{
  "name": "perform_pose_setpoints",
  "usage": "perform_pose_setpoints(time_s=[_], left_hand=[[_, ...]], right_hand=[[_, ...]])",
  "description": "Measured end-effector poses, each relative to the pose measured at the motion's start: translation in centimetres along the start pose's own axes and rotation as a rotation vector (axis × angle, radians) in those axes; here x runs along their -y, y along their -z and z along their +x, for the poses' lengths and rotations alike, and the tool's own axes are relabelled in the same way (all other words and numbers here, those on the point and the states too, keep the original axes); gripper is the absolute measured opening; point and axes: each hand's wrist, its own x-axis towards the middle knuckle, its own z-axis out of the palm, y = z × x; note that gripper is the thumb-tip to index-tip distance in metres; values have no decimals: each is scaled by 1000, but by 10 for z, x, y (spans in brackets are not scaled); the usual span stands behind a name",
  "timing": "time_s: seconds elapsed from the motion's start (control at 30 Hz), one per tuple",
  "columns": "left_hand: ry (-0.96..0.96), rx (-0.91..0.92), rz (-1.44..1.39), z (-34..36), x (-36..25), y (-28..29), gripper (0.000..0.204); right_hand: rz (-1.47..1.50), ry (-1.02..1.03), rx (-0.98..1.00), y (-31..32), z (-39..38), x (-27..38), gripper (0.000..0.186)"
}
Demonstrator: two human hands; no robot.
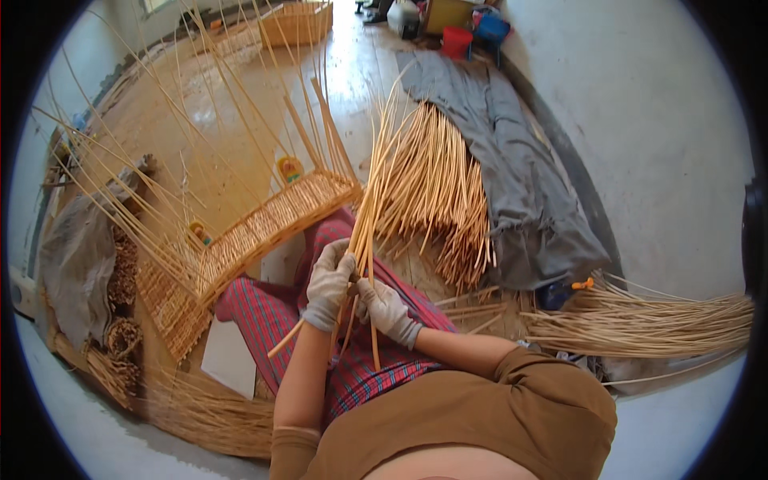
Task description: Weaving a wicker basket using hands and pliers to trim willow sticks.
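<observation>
In front of my lap, my left hand (328, 282), in a pale work glove, is closed round a loose bundle of wicker rods (366, 220). The rods fan upward and away from me, and a few lower ends stick out below the hands. My right hand (387, 310), gloved too, has its fingers curled at the lower part of the same rods, just right of the left hand; its fingertips are partly hidden. Beyond my knees, left of the hands, lies a partly woven wicker basket (272, 226) with long upright stakes rising from it.
A thick pile of rods (432, 180) lies ahead to the right, partly under a grey cloth (524, 192). Another rod bundle (640, 322) lies at right, and more rods (212, 412) at lower left. A wicker box (296, 24) and red bucket (457, 42) stand far off.
</observation>
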Motion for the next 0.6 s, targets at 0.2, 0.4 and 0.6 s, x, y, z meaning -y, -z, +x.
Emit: perform_pose_setpoints(time_s=[0.2, 0.4, 0.6], left_hand=[[173, -34, 194, -2, 0, 11, 20], [172, -36, 30, -5, -15, 21, 20], [180, -10, 94, -8, -17, 26, 21]], right_hand=[[-159, -165, -40, 0, 5, -4, 57], [-533, -86, 384, 7, -8, 25, 68], [-989, -82, 398, 13, -7, 57, 78]])
